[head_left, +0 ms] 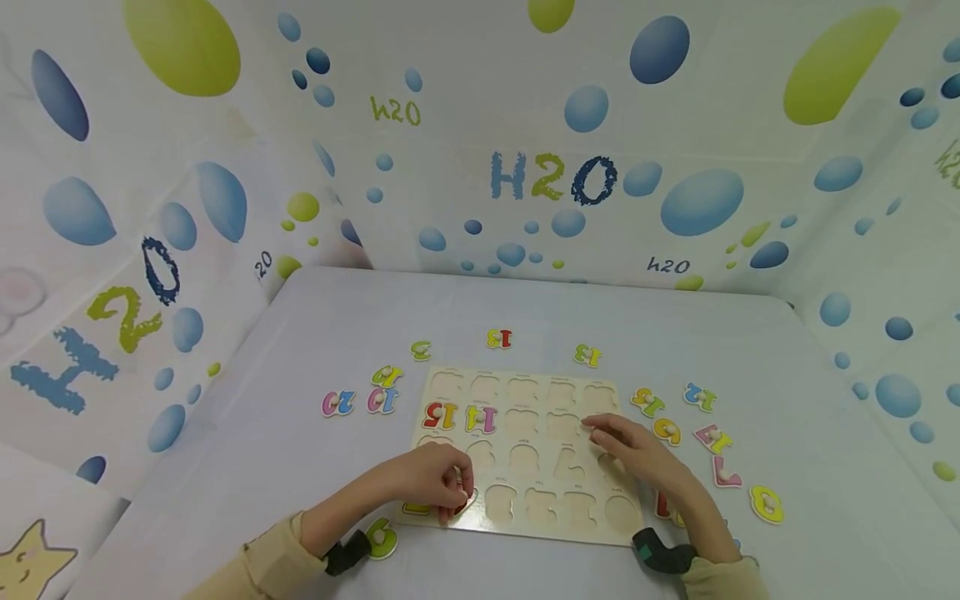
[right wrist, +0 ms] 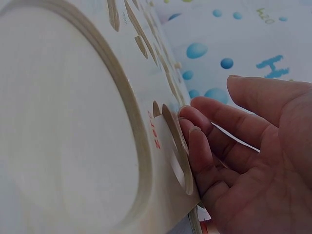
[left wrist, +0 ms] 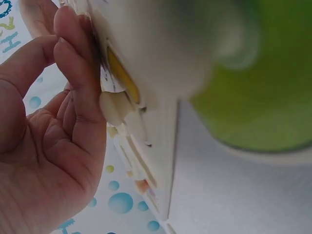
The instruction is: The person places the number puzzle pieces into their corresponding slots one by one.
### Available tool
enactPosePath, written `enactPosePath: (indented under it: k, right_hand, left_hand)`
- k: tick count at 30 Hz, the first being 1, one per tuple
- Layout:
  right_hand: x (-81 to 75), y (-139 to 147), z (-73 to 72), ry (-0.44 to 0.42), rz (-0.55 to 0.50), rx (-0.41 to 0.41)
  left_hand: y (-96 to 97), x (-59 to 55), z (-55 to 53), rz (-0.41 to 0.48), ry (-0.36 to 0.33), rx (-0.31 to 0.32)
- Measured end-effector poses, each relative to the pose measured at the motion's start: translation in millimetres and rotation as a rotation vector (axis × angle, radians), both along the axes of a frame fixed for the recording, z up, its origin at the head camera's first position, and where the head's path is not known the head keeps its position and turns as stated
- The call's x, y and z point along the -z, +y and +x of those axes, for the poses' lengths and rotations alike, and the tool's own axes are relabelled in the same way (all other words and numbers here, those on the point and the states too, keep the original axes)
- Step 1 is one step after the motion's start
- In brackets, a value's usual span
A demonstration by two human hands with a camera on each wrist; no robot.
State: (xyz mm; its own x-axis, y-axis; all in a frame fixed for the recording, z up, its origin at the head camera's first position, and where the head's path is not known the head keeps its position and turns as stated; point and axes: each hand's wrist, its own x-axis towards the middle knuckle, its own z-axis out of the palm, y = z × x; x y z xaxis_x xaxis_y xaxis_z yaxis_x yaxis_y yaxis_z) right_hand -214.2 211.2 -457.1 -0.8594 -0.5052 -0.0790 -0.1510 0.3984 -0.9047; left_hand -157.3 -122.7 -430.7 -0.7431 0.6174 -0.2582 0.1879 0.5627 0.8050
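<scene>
A pale wooden number-puzzle board lies on the table. At its near left corner, my left hand curls its fingers over a red number piece, pinching it low against the board; the hand mostly hides its shape. Just left of that, a yellow piece sits in its slot, partly covered. A red-and-orange 15 and a purple-and-yellow 14 fill slots in the second row. My right hand hovers over the board's right side with relaxed fingers, holding nothing; its fingertips show near the board surface in the right wrist view.
Left of the board lie a 20, a 10 and a green round-ended piece by my left wrist. Behind it is a 13. Right of it are a pink 7, a yellow 0 and several other number pieces.
</scene>
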Motion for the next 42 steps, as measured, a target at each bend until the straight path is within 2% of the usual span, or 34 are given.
enactPosePath:
  k: [6, 10, 13, 17, 22, 25, 27, 33, 36, 42]
  right_hand:
    - [0.4, 0.0, -0.6, 0.002, -0.001, -0.005]
    - [0.1, -0.8, -0.8, 0.014, -0.003, -0.018]
    - [-0.5, -1.0, -0.7, 0.009, -0.006, -0.016]
    - [-0.7, -0.4, -0.7, 0.006, -0.003, -0.009]
    - [0.0, 1.0, -2.1, 0.024, 0.002, -0.017]
    - [0.8, 1.3, -2.3, 0.03, 0.002, -0.015]
    - [1.6, 1.4, -2.2, 0.036, 0.001, -0.012]
    - [3.1, 0.7, -1.5, 0.042, -0.005, -0.006]
    - [3.2, 0.4, -1.4, 0.043, 0.001, -0.006]
    - [2.0, -0.3, -1.4, 0.031, -0.002, -0.004]
  left_hand:
    - [-1.0, -8.5, -1.5, -0.101, 0.045, 0.011]
    - [-18.6, -16.1, -10.8, -0.101, 0.047, -0.025]
    - [-41.0, -24.6, -21.4, -0.051, 0.039, -0.103]
    - [-80.0, -31.3, -37.2, -0.037, 0.075, -0.243]
    - [-132.6, -28.2, -52.3, -0.066, 0.101, -0.389]
    - [-154.7, -25.0, -55.1, -0.087, 0.105, -0.444]
    - [-164.9, -21.3, -56.2, -0.084, 0.084, -0.46]
    - [-177.2, -7.7, -57.8, -0.074, -0.005, -0.502]
    - [-177.8, -6.3, -56.9, -0.08, 0.005, -0.505]
    - [-178.8, -12.2, -55.0, -0.142, 0.054, -0.474]
